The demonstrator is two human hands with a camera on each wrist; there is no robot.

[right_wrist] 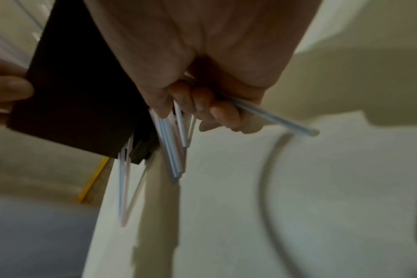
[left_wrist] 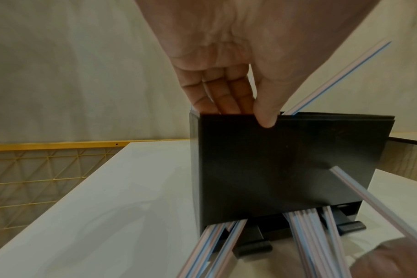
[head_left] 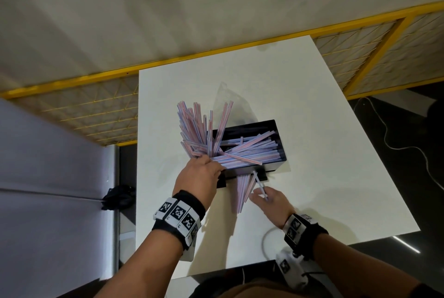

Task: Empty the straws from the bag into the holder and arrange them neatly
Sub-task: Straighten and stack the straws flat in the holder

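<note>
A black holder (head_left: 254, 126) stands on the white table (head_left: 324, 153), with pink-and-blue striped straws (head_left: 252, 151) lying lengthwise inside. More straws (head_left: 199, 124) fan upward over its left end. Behind it lies the clear bag (head_left: 230, 98). My left hand (head_left: 206, 170) grips the holder's near-left wall (left_wrist: 286, 165), fingers inside and thumb (left_wrist: 265, 112) outside. Several straws (head_left: 242, 189) stick out from the slot under the holder toward me. Beside them my right hand (head_left: 264, 195) curls round a single straw (right_wrist: 274, 116).
A white cable (head_left: 266, 240) loops on the table near my right wrist. A yellow mesh fence (head_left: 96, 115) runs behind and left of the table. A grey surface lies to the left, with a black item (head_left: 117, 196) beside it.
</note>
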